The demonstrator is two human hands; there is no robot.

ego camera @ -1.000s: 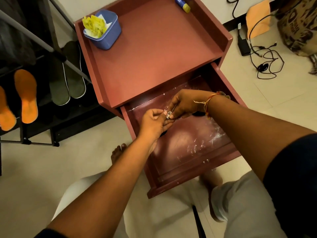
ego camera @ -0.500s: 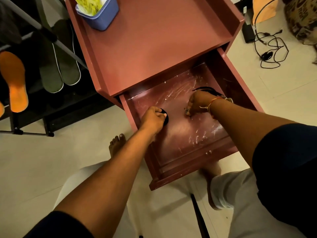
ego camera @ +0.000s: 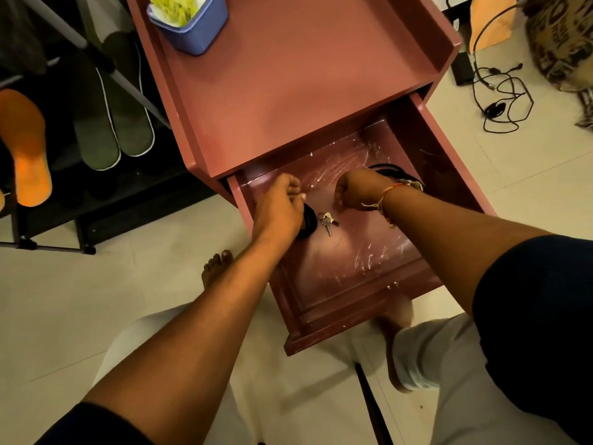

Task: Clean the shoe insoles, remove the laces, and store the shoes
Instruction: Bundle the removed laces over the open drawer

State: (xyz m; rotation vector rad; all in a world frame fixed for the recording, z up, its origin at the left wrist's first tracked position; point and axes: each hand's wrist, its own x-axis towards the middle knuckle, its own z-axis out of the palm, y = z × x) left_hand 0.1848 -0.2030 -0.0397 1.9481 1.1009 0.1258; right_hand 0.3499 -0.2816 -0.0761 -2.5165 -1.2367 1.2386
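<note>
The red cabinet's drawer (ego camera: 324, 329) stands pulled out in front of me. My left hand (ego camera: 277, 211) reaches into its left side and grips a black coiled lace bundle (ego camera: 310, 222) on the drawer floor. My right hand (ego camera: 356, 191) hovers just to the right with its fingers loosely curled and nothing in them. A small bunch of keys (ego camera: 327, 221) lies on the drawer floor between the two hands. A second black lace coil (ego camera: 386, 171) sits behind my right wrist. Orange insoles (ego camera: 29, 149) and a green pair (ego camera: 114, 136) rest on the black rack at the left.
A blue tub (ego camera: 195, 30) with yellow cloths stands on the cabinet top (ego camera: 305, 78). Black cables (ego camera: 500, 104) and a patterned bag (ego camera: 558, 40) lie on the floor at the right. My bare feet and knees are under the drawer front.
The hands parted after working together on the keys. The right hand let the keys drop onto the drawer floor. The left hand went down with the black lace coil.
</note>
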